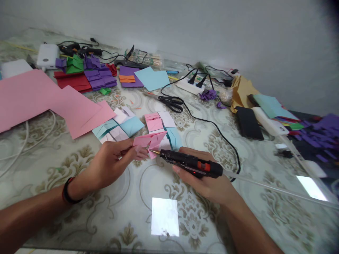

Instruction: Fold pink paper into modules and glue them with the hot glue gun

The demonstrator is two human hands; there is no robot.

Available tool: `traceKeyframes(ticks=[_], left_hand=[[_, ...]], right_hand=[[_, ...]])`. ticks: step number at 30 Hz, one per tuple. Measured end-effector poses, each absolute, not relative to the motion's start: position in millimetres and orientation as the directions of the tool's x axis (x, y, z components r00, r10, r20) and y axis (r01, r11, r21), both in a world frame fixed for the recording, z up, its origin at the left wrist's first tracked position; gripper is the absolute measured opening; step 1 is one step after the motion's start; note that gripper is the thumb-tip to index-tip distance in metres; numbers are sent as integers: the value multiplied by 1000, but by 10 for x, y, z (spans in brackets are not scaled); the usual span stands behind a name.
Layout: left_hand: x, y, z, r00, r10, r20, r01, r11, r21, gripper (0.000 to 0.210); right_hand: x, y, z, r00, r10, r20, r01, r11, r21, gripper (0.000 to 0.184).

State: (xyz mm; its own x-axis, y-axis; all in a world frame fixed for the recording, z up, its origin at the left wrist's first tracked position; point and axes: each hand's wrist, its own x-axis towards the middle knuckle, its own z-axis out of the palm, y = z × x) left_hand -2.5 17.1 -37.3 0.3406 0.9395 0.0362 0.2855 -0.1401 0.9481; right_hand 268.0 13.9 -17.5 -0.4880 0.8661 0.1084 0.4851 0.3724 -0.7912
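Note:
My left hand point(113, 162) pinches a folded pink paper piece point(152, 139) by its left side, above the table. In my right hand point(203, 180) is a black hot glue gun point(190, 162) with a small red light on its body. Its brass nozzle points left and meets the lower edge of the pink paper. A clear glue stick point(246, 179) sticks out of the gun's back end. Just behind my hands lie two patchworks of folded squares: a blue and white one point(129, 124) and a pink, white and blue one point(167, 121), partly covered by the held paper.
Black-handled scissors point(172, 103) lie behind the patchworks, near the gun's black cable point(212, 121). Large pink sheets point(29, 95) spread at left, with purple folded pieces point(99, 78) beyond. A white power strip point(190, 85) and a black phone point(249, 122) sit farther right.

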Motion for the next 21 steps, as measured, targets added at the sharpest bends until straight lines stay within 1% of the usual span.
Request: traceKeyframes(ticks=[7, 15, 18, 21], left_hand=[[-24, 176, -369, 337, 940, 53, 301, -161, 940, 29], [-27, 176, -371, 345, 938, 40, 260, -137, 956, 28], [-19, 181, -356, 329, 943, 53, 261, -145, 955, 27], [-13, 184, -336, 304, 951, 64, 273, -151, 950, 28]], right_hand=[[2666, 131, -180, -478, 871, 109, 484, 365, -795, 29], [2666, 117, -206, -466, 881, 80, 499, 336, -799, 29], [2691, 118, -203, -468, 881, 72, 493, 328, -806, 29], [2703, 129, -188, -478, 873, 94, 482, 350, -803, 26]])
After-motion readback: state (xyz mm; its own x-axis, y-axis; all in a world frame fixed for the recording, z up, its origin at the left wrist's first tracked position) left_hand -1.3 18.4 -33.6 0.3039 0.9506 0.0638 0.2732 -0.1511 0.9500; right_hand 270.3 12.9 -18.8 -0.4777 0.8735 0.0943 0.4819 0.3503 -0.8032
